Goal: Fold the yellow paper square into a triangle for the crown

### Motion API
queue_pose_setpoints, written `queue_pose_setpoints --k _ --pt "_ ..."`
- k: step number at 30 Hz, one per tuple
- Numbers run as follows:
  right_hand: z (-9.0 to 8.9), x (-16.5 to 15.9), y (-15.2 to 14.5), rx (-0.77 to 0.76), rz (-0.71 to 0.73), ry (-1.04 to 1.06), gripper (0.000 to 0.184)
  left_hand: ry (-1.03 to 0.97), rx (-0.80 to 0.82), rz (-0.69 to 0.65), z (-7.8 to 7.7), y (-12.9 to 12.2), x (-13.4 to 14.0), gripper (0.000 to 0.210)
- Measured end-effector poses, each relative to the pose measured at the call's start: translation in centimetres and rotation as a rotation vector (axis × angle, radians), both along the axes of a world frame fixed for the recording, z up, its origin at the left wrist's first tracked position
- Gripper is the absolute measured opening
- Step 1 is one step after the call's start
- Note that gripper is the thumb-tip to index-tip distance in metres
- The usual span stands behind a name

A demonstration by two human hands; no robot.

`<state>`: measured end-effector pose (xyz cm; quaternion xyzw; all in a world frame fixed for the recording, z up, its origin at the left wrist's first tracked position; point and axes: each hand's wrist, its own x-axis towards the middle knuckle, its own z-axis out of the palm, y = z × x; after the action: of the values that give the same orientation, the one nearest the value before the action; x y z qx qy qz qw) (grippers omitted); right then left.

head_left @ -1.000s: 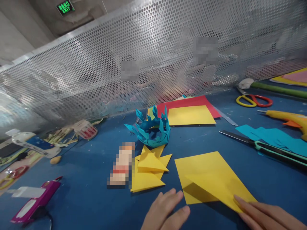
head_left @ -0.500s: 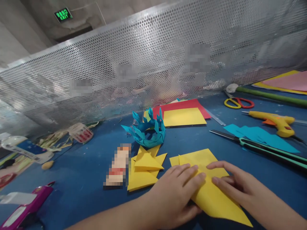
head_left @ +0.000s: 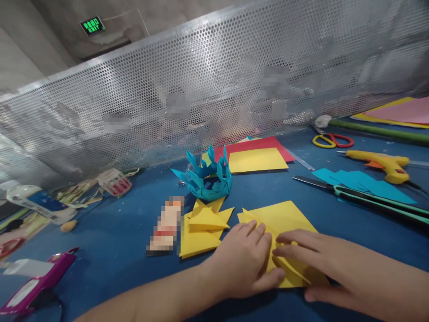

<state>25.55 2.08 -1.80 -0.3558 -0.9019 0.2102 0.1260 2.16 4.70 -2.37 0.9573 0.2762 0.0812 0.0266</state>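
Two flat hands (head_left: 278, 264) on diagonal yellow sheet (head_left: 283, 219)

My blue table top (head_left: 110, 241) spreads out under me. At twelve o'clock a perforated metal screen (head_left: 208, 94) fences its far edge, sloping from ten o'clock up toward two, with blurred shapes showing through the holes. Beyond it, at eleven o'clock, a grey concrete wall (head_left: 30, 49) carries a glowing green exit sign (head_left: 92, 25).

Green ceiling sign (head_left: 92, 25) reading EXIT (smaller characters above illegible), other labels blurred
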Motion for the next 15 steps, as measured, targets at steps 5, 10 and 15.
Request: queue_pose_setpoints --k 5,10,15 --pt "1.6 0.6 2.6 -0.152 0.095 0.009 0.024 0.029 -0.146 -0.033 2.2 0.8 -0.4 0.072" --pt "1.2 1.3 6.4 -0.313 0.098 0.077 0.026 0.105 -0.209 0.107 3.6 2.6 1.0 0.035" --pt "-1.1 1.5 8.3 -0.579 0.083 0.178 0.037 0.056 -0.223 0.145 3.4 3.8 1.8 0.040"
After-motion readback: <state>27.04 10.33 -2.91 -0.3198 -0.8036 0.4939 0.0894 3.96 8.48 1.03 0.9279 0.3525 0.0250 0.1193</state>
